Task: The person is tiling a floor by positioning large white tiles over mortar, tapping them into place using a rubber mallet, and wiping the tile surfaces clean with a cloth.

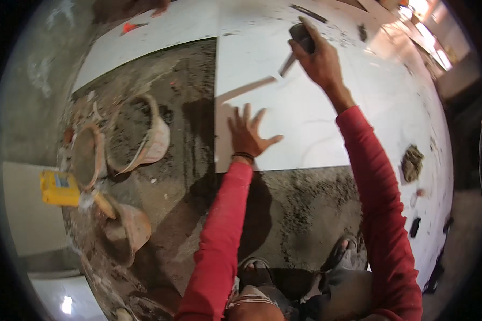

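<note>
A large white glossy tile [305, 128] lies in front of me, its left and near edges bordering grey mortar [310, 214]. My left hand [246, 134] is over the tile's left part, palm down with fingers spread; whether it presses on the surface I cannot tell. Over the far part, my right hand [321, 61] is closed around the dark head of what looks like a mallet [302, 38]. The mallet's brownish handle [287, 64] points down toward the tile, and a shadow falls beside it.
Mortar-smeared buckets [158, 140] stand at the left, one [136, 230] tipped over. Beside them is a yellow container [60, 188]. An orange-handled tool [131, 27] lies on far tiles near another person's hand [159, 7]. A crumpled rag [412, 163] lies at the right.
</note>
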A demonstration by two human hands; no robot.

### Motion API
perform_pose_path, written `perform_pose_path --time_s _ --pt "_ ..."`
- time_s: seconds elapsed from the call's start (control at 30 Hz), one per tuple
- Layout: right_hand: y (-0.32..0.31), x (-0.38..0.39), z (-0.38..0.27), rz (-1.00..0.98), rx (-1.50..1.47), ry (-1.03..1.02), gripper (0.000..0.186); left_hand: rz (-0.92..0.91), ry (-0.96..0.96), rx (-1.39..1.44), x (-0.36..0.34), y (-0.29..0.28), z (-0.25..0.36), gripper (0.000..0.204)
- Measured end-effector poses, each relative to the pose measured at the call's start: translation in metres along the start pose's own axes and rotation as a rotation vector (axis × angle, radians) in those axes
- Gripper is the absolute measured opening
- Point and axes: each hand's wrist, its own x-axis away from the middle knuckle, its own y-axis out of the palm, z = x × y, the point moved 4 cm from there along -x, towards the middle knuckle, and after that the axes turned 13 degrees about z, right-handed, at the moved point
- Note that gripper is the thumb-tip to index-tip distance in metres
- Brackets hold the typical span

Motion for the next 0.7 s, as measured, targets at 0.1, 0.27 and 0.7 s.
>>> perform_pose_path --time_s 0.1,0.27,0.7 --pt "-0.03 0.022 0.006 -0.164 0.044 0.073 0.065 0.054 0.066 -0.053 0.002 0.004 -0.007 0.096" --pt "-0.091 0.056 -0.023 -0.134 0.097 0.149 0.066 -0.014 0.104 -0.177 0.001 0.008 -0.006 0.098" --pt "-0.131 0.075 -0.029 -0.067 0.12 0.288 0.064 -0.264 0.027 -0.215 -0.001 0.006 -0.004 0.1"
